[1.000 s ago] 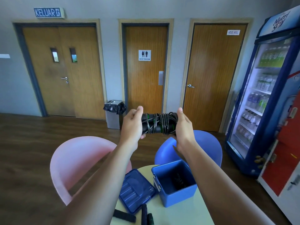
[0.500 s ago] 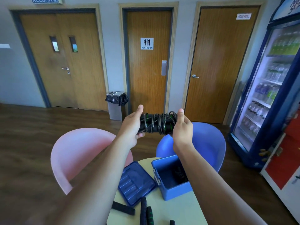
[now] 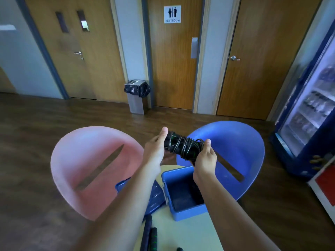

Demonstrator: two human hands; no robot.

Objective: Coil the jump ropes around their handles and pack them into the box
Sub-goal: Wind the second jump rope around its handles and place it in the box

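Observation:
A black jump rope bundle [image 3: 182, 147], its cord wound around the handles, is held between both hands above the open blue box [image 3: 188, 211]. My left hand [image 3: 155, 151] grips its left end and my right hand [image 3: 205, 160] grips its right end, which tilts down toward the box. The box stands on the pale round table [image 3: 181, 236]; its inside looks dark and I cannot tell what lies in it. The blue lid [image 3: 154, 198] lies to the left of the box, mostly behind my left forearm. More black handles [image 3: 150, 234] lie at the table's near edge.
A pink chair [image 3: 90, 165] stands left of the table and a blue chair [image 3: 235, 151] behind the box. Beyond are a wood floor, a bin [image 3: 136, 96] by the restroom door, and a drinks fridge [image 3: 311, 113] at the right.
The camera has tipped down. Both hands have lowered the coiled rope toward the box, and its right end now tilts downward.

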